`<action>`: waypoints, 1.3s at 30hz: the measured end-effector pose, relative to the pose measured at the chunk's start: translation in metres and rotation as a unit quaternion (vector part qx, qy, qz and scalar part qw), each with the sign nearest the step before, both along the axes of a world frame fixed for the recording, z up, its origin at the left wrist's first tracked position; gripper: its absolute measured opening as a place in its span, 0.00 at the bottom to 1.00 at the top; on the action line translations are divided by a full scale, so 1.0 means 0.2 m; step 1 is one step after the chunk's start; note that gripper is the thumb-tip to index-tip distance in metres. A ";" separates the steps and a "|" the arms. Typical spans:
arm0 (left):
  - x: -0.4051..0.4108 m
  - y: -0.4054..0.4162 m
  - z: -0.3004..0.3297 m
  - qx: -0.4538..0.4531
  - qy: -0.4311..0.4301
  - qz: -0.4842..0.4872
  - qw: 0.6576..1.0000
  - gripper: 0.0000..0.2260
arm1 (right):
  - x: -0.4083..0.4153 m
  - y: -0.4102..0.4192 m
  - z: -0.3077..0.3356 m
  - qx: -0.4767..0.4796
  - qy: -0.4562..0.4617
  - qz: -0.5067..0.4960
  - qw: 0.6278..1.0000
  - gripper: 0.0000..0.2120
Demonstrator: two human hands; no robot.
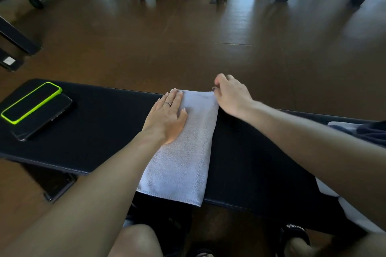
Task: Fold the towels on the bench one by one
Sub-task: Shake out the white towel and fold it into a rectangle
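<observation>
I am watching the left hand (167,115) pressing flat on the soft, light towel (183,148) lying across the bench (94,115), while the right hand (230,96) is pinching its far corner, the best hold for limp cloth.

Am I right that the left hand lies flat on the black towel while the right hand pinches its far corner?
Not quite: the towel is light grey, not black, as the head view shows. The left hand does lie flat on it, and the right hand pinches its far corner.
</observation>
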State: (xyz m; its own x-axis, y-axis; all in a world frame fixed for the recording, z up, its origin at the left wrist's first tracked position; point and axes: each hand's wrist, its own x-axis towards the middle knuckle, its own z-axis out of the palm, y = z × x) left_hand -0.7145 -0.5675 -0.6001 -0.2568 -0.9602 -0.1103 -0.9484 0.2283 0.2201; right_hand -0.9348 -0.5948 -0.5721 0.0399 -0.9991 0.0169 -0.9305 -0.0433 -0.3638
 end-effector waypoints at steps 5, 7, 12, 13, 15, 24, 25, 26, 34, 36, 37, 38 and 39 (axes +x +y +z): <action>0.00 -0.01 -0.01 0.000 0.002 0.004 1.000 0.27 | 0.26 0.38 -0.03 -0.080 0.072 0.138 0.985 0.30; 0.01 -0.02 -0.02 0.000 0.005 0.002 1.000 0.27 | 0.25 0.48 -0.08 0.001 0.102 0.141 0.985 0.33; 0.01 -0.01 -0.02 -0.003 0.008 -0.001 1.000 0.27 | 0.27 0.48 -0.05 0.047 0.128 0.114 0.984 0.33; 0.01 -0.01 -0.02 -0.001 0.006 -0.003 1.000 0.27 | 0.30 0.48 -0.02 0.035 0.126 0.109 0.985 0.33; 0.01 -0.01 -0.02 0.001 0.002 -0.008 1.000 0.27 | 0.35 0.51 0.00 0.012 0.109 0.110 0.988 0.32; 0.00 0.00 0.00 0.010 -0.020 -0.008 1.000 0.27 | 0.37 0.70 -0.06 -0.026 0.113 0.138 0.984 0.33; 0.00 0.01 0.01 0.009 -0.029 -0.007 1.000 0.28 | 0.37 0.74 -0.07 -0.028 0.111 0.154 0.982 0.33; 0.00 0.02 0.03 -0.002 -0.040 -0.005 0.999 0.28 | 0.37 0.78 -0.08 -0.010 0.114 0.163 0.980 0.32; 0.10 0.15 0.23 -0.184 0.039 -0.099 0.977 0.24 | 0.40 0.99 0.04 -0.121 0.075 0.201 0.969 0.32; 0.19 0.27 0.30 -0.204 0.046 -0.179 0.962 0.21 | 0.41 1.11 -0.02 -0.105 0.081 0.245 0.960 0.35; 0.24 0.35 0.32 -0.202 0.041 -0.215 0.955 0.18 | 0.40 1.15 -0.06 -0.085 0.096 0.255 0.958 0.37; 0.30 0.43 0.32 -0.190 0.026 -0.246 0.950 0.16 | 0.39 1.18 -0.09 -0.068 0.120 0.261 0.955 0.40; 0.35 0.52 0.31 -0.171 0.004 -0.277 0.946 0.15 | 0.38 1.19 -0.12 -0.063 0.144 0.266 0.951 0.43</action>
